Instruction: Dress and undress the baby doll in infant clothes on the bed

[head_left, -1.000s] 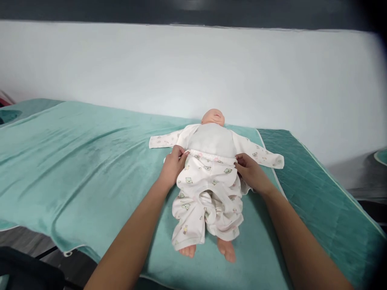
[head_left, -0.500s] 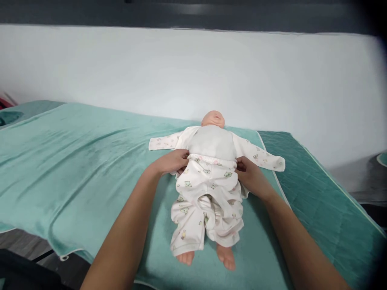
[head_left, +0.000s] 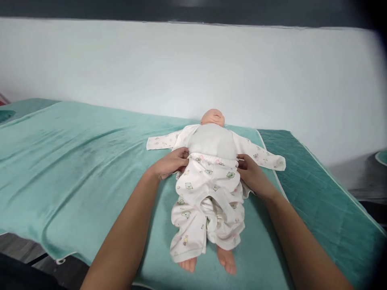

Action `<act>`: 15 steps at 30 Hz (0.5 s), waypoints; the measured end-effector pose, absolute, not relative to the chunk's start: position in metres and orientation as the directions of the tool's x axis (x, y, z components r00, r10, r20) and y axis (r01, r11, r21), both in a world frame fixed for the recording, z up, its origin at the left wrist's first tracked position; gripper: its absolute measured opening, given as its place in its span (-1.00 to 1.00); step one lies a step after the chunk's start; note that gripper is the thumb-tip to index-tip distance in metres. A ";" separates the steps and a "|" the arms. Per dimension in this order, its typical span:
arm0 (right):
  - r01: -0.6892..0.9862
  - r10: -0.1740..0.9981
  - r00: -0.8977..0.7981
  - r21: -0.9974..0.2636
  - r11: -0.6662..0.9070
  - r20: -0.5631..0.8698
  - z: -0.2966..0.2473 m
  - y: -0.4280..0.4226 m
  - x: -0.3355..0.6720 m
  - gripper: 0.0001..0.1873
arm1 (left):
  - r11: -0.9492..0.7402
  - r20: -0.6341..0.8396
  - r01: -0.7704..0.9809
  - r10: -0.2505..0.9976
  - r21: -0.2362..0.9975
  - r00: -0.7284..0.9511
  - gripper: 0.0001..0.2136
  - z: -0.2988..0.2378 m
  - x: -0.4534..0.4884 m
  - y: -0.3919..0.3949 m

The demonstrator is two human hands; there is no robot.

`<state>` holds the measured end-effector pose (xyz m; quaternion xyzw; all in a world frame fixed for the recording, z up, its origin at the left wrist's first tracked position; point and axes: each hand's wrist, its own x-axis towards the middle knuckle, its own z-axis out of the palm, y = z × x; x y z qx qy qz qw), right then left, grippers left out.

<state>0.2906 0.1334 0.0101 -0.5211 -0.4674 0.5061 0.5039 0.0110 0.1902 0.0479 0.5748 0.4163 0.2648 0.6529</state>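
A baby doll [head_left: 213, 117] lies on its back, its head toward the wall and its bare feet toward me. It wears a white printed long-sleeved top [head_left: 256, 154], spread out at the sides, with a plain pale body part [head_left: 213, 139]. White baby pants [head_left: 208, 177] with green bear prints cover its hips and legs. My left hand [head_left: 173, 163] is closed at the left end of the gathered waistband. On the opposite side, my right hand [head_left: 250, 172] has its fingers curled at the waistband's right end. Both sets of fingertips are partly hidden.
A light green sheet [head_left: 90, 161] covers the table under the doll, with folds on the left. A darker green quilted pad [head_left: 320, 193] lies on the right. Behind stands a white wall [head_left: 181, 68]. A dark object [head_left: 24, 274] is at the lower left.
The view has tilted slightly. The waistband's right end has shifted a little to the right, and my right fingers look slightly looser. My left hand stays at the waistband.
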 end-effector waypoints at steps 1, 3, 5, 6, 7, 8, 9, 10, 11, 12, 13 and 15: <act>-0.040 0.998 0.046 -0.998 -0.051 -0.053 0.011 0.133 0.291 -0.51 | 0.203 -0.235 0.119 0.821 0.972 0.521 -0.62 0.048 0.010 0.190; -0.074 0.998 0.030 -0.996 -0.058 -0.060 0.012 0.131 0.292 -0.51 | 0.204 -0.221 0.093 0.811 0.975 0.542 -0.64 0.048 0.008 0.191; -0.110 0.998 0.010 -0.992 -0.068 -0.070 0.014 0.130 0.293 -0.51 | 0.202 -0.208 0.074 0.799 0.977 0.565 -0.64 0.048 0.005 0.192; -0.128 0.997 0.000 -0.989 -0.072 -0.073 0.015 0.129 0.294 -0.51 | 0.199 -0.200 0.067 0.791 0.978 0.579 -0.62 0.048 0.004 0.192; -0.144 0.997 -0.007 -0.987 -0.073 -0.073 0.015 0.129 0.294 -0.51 | 0.193 -0.191 0.061 0.781 0.979 0.595 -0.59 0.048 0.003 0.192; -0.154 0.997 -0.013 -0.985 -0.073 -0.072 0.015 0.129 0.294 -0.52 | 0.185 -0.179 0.055 0.770 0.981 0.613 -0.56 0.048 0.003 0.192; -0.159 0.997 -0.015 -0.985 -0.071 -0.070 0.015 0.129 0.294 -0.52 | 0.174 -0.166 0.049 0.757 0.984 0.632 -0.53 0.047 0.002 0.193; -0.158 0.998 -0.014 -0.985 -0.070 -0.068 0.014 0.129 0.294 -0.53 | 0.162 -0.152 0.044 0.745 0.986 0.650 -0.50 0.047 0.002 0.193; -0.153 0.998 -0.013 -0.986 -0.068 -0.067 0.013 0.130 0.294 -0.54 | 0.150 -0.137 0.038 0.735 0.988 0.664 -0.47 0.046 0.002 0.193; -0.145 0.998 -0.011 -0.987 -0.067 -0.066 0.012 0.130 0.294 -0.54 | 0.138 -0.125 0.035 0.727 0.990 0.675 -0.45 0.046 0.003 0.193; -0.133 0.998 -0.011 -0.989 -0.065 -0.065 0.011 0.131 0.294 -0.55 | 0.128 -0.117 0.035 0.722 0.991 0.682 -0.44 0.045 0.003 0.192; -0.100 0.998 -0.013 -0.993 -0.058 -0.057 0.008 0.132 0.294 -0.54 | 0.107 -0.110 0.047 0.721 0.993 0.684 -0.42 0.045 0.005 0.192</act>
